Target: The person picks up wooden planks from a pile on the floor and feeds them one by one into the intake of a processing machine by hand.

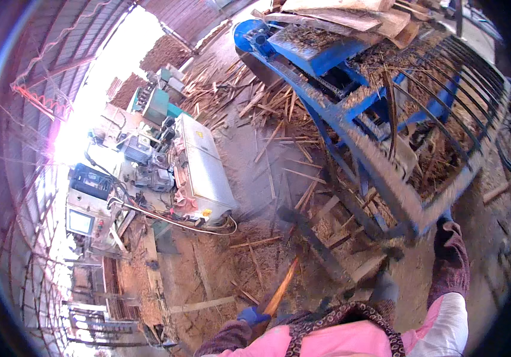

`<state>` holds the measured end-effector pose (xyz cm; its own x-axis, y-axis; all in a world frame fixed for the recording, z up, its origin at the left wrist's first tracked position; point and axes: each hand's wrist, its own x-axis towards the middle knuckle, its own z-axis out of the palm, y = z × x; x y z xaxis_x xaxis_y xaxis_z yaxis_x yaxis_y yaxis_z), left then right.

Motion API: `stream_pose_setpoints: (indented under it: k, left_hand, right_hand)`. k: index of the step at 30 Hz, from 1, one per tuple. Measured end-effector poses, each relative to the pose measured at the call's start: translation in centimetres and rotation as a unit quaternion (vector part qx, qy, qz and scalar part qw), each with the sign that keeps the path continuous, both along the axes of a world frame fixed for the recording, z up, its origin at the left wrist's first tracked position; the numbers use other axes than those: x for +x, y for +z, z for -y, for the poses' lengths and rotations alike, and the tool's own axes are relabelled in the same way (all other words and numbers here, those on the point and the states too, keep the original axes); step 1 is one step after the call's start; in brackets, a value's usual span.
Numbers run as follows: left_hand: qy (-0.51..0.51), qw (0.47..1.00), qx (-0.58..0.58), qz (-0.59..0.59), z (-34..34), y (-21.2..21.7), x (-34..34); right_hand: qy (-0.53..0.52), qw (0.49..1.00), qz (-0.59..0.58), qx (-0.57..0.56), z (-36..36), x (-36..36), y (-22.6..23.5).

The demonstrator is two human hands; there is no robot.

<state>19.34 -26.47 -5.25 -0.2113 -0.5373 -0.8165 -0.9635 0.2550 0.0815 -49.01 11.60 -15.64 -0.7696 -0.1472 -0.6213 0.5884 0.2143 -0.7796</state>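
Observation:
My left hand (pixel 253 315), in a blue glove, is closed around one end of a narrow wood strip (pixel 283 288). The strip slants up and away from me, its orange-brown face lit. At the right, my right hand (pixel 444 216) reaches to the near corner of a blue metal frame (pixel 417 221). Only a bit of its blue glove shows past the dark sleeve, and its fingers are hidden. Curved dark bars (pixel 446 128) span the frame, with bark scraps lying among and beneath them.
A blue machine (pixel 315 53) carries wood slabs (pixel 350 18) at the top. Scattered wood sticks (pixel 225 89) cover the floor beyond. A long pale metal cabinet (pixel 203 163) stands left of centre beside motors, cables and a control box with a screen (pixel 80 221). Planks lie near my feet.

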Motion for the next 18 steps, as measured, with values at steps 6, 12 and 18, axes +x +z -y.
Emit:
stream_pose_setpoints:
  k: [6, 12, 18]
  left_hand:
    - [0.138, 0.985, 0.05, 0.086, -13.6, 6.6, -13.4]
    - [0.253, 0.948, 0.106, 0.161, -19.4, 14.2, -25.8]
    - [0.267, 0.961, 0.032, 0.07, -29.9, 6.0, -18.9]
  right_hand:
    - [0.108, 0.989, 0.075, 0.064, -2.8, -6.2, -3.6]
    - [0.162, 0.976, 0.102, 0.101, -3.7, -9.7, -2.4]
    - [0.225, 0.964, 0.095, 0.109, -2.7, -11.0, -1.3]
